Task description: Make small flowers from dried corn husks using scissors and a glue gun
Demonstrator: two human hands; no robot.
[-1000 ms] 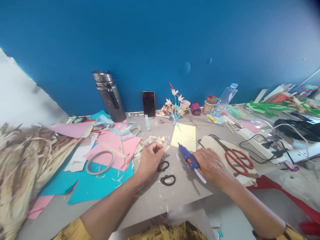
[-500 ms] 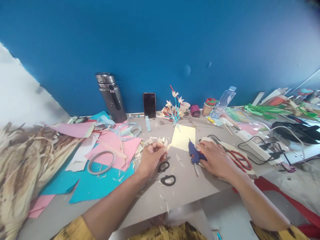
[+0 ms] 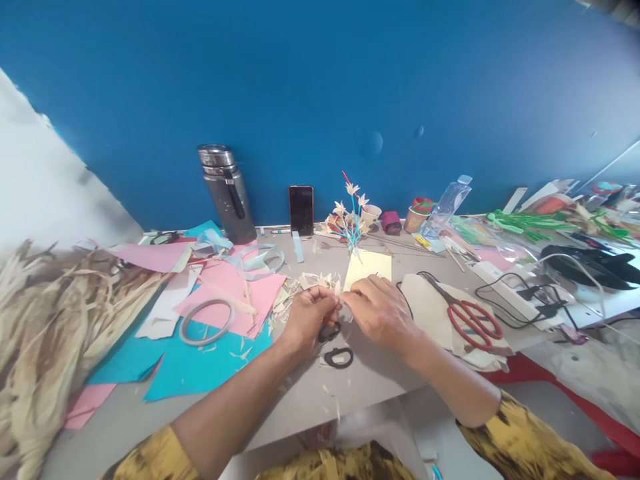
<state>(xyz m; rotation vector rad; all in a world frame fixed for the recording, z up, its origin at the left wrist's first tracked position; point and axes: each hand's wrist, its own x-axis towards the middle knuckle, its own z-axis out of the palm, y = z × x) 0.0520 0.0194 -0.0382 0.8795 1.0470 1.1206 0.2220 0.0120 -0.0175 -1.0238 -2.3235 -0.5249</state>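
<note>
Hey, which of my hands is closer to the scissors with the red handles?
Your right hand. The red-handled scissors lie off to its right, apart from it; your left hand is farther away, on the right hand's other side.

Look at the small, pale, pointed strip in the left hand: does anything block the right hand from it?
Nothing visible does. The right hand is close beside the strip in the left hand; the black, looped scissor handles lie lower in the view, outside that gap.
</note>
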